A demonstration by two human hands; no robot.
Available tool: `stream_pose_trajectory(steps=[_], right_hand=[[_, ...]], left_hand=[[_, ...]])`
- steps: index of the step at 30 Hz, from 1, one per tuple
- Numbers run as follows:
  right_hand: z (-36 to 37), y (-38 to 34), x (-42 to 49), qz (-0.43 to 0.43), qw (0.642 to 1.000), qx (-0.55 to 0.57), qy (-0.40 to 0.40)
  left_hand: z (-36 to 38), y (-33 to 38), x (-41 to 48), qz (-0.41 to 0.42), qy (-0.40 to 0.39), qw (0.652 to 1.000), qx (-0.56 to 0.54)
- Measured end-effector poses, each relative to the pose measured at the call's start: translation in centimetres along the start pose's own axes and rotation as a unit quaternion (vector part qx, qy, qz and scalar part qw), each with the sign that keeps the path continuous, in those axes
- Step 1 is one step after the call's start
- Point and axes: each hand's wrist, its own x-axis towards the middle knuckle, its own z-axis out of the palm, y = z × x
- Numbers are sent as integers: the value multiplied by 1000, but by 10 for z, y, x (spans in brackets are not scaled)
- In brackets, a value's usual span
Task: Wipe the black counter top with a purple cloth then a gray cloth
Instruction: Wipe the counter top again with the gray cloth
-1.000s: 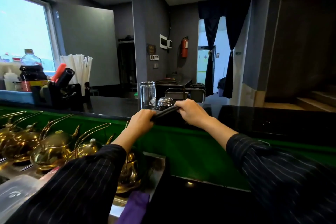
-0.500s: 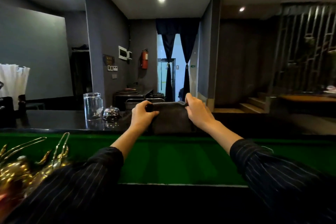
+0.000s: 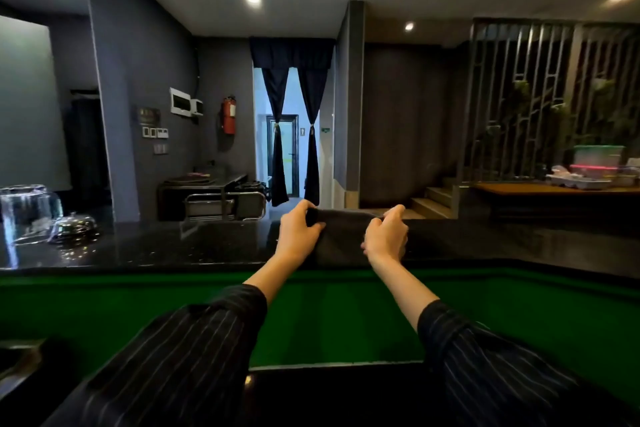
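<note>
A dark gray cloth [image 3: 343,236] lies spread over the near part of the glossy black counter top [image 3: 173,246], straight ahead of me. My left hand [image 3: 298,232] grips the cloth's left edge, fingers curled over its top corner. My right hand [image 3: 386,236] grips the cloth's right edge in the same way. Both arms reach forward over a green panel [image 3: 138,305] below the counter. No purple cloth is in view.
An upturned clear glass [image 3: 26,211] and a small metal bell [image 3: 74,225] stand on the counter at the far left. The counter runs on to the right [image 3: 519,243]. Beyond it are a metal trolley [image 3: 225,206], steps and a wooden table with plastic containers [image 3: 595,166].
My view has swung to the right; the brass teapots, bottles and purple cloth left the frame. The gray cloth went from bunched between my hands to spread on the counter, further right.
</note>
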Motion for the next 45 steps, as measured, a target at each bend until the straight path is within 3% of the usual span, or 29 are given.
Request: stream_pose_trajectory(steps=[4,8,10,13,17,23,26,28,30,34,39,45], right_hand=[[-26,23,31,12,999,-24,33],[-32,43,65,-56,986,-142,73],[-28,52,84,-98,974,-195,65],[-18,64,105,-137,945,-296,-26],[-3,81,113,-111,916,-356,-150],[-6,88,124,-94,856,-372,-346],[-15,83,142,-111,806,-352,-463],[-16,68,162,-78,764,-357,-532],[-5,62,171,-52,765,-381,-516],[35,74,142,-95,819,-409,-391],[25,80,136,-172,766,-412,-462],[7,101,180,-88,790,-438,-420]], left_hand=[[71,25,5,-44,-7,999,-19],[122,42,12,-104,-68,991,-60],[144,45,16,-92,-98,991,-16],[161,42,19,-55,-119,987,96],[152,18,31,-46,-111,983,137],[121,-24,57,70,-161,948,266],[119,-33,64,120,-217,929,273],[120,-35,65,133,-243,925,261],[120,-34,64,134,-248,925,254],[116,-33,62,122,-245,928,254],[113,-31,56,96,-250,936,228],[115,-25,53,107,-243,928,262]])
